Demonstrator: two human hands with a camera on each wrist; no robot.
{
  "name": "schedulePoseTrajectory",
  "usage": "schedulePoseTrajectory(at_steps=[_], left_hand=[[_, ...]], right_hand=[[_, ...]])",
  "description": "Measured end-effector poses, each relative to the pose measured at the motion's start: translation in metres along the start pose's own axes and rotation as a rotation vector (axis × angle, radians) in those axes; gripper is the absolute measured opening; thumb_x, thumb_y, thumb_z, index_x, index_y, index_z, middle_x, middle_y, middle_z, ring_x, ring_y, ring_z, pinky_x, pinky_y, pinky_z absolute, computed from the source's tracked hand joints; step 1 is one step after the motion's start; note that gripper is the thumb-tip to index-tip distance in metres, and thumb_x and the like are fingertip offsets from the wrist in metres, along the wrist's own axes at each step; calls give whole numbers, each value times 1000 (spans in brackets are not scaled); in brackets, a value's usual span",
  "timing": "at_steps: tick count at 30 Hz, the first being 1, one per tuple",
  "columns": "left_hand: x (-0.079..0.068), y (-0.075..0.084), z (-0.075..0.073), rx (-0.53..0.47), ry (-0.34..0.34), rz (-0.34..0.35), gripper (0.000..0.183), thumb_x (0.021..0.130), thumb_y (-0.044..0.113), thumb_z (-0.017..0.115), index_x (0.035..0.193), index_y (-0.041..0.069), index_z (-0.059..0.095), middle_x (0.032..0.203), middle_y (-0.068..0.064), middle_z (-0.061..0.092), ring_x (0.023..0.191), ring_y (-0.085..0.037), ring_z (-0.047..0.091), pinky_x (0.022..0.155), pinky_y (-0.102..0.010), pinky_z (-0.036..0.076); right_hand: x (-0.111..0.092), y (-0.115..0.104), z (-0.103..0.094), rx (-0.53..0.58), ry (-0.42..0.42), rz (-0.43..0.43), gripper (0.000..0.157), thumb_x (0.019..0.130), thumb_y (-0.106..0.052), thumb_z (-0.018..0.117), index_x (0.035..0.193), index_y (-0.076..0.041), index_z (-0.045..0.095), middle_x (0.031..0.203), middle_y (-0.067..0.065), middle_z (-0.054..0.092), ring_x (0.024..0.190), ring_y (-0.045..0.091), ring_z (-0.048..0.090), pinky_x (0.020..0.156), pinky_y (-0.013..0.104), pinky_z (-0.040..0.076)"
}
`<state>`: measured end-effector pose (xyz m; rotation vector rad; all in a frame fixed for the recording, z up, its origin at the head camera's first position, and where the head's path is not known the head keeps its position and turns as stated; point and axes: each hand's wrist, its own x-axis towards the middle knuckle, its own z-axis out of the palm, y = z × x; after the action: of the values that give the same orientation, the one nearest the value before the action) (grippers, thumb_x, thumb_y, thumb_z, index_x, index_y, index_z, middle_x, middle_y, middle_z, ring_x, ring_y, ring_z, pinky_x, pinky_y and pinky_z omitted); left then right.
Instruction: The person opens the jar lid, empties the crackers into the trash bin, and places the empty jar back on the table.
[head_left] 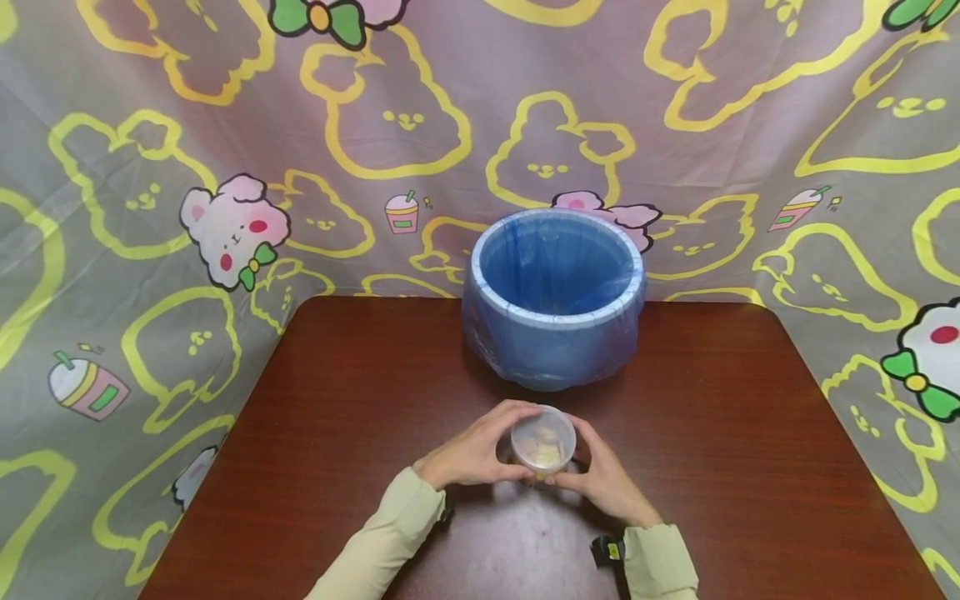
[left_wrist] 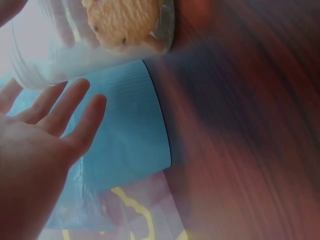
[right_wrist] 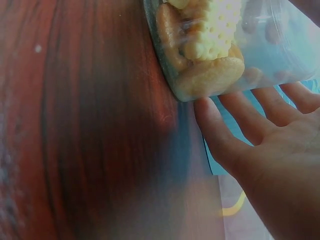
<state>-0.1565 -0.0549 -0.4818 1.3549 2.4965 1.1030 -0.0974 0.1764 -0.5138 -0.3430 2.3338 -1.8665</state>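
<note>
Both hands hold a clear round plastic jar (head_left: 543,433) at the middle of the table, with its translucent top facing up. My left hand (head_left: 480,446) curves round its left side, thumb at the near side. From the right, my right hand (head_left: 603,475) grips it the same way, and the two thumbs come close together at the front. Through the wall, a golden biscuit (left_wrist: 125,22) shows in the left wrist view. The right wrist view shows several biscuits, among them a pale dimpled cracker (right_wrist: 217,32), low in the jar, whose base is right at the tabletop.
A blue bin (head_left: 551,354) lined with a thin clear bag stands just beyond the jar, near the far edge. The brown wooden table (head_left: 360,375) reaches a patterned cloth backdrop (head_left: 420,192) behind and at both sides.
</note>
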Motion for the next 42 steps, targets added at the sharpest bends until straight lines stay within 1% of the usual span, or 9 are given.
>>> schedulePoseTrajectory(at_steps=[6,9,13,17,23,29,36,42], left_hand=[[-4,-1,-3,-15,13,-23,80,76,27,83,144,17,42,138,4,48,127,-9,48,106,-31,42],[-4,-1,-4,-6,18,-31,79,76,26,82,143,16,42,137,3,49,126,-9,48,106,-30,42],[-5,-1,-4,1,17,-45,77,77,25,82,143,15,43,137,3,49,126,-8,48,107,-29,41],[-5,-1,-4,-7,15,-56,77,77,24,82,143,16,43,136,4,50,127,-7,48,108,-29,40],[-6,-1,-6,1,30,-23,75,77,24,82,142,13,44,134,1,52,126,-10,50,107,-30,41],[-8,-4,-7,0,48,1,73,77,22,81,140,13,45,133,-2,54,125,-12,52,107,-31,42],[-8,-7,-8,-1,59,2,72,77,23,82,139,12,47,131,-2,56,123,-13,53,105,-31,43],[-9,-6,-8,-12,59,-27,73,76,24,83,139,13,48,130,-2,57,122,-11,54,105,-30,44]], right_hand=[[0,2,-1,2,9,-7,88,69,-13,86,143,-19,38,138,13,50,121,37,56,97,24,44],[1,3,-1,9,10,-20,88,69,-12,86,143,-16,38,138,15,50,120,38,56,96,24,44],[1,4,-2,9,10,-31,88,69,-12,86,143,-14,38,138,16,50,120,38,56,95,23,45],[1,4,-2,-1,12,-22,87,69,-14,87,142,-16,39,137,15,51,120,37,56,96,23,44],[2,6,-2,-3,6,-35,87,70,-14,86,142,-13,38,137,17,50,121,39,55,95,22,44],[2,4,-1,5,11,-12,88,68,-11,86,142,-16,39,138,14,50,121,37,56,96,21,44],[1,5,-1,7,2,-36,87,70,-13,86,143,-13,38,139,17,48,120,39,56,96,25,45],[1,5,-1,9,-4,-56,85,71,-12,85,142,-11,38,138,19,48,119,40,56,95,27,47]])
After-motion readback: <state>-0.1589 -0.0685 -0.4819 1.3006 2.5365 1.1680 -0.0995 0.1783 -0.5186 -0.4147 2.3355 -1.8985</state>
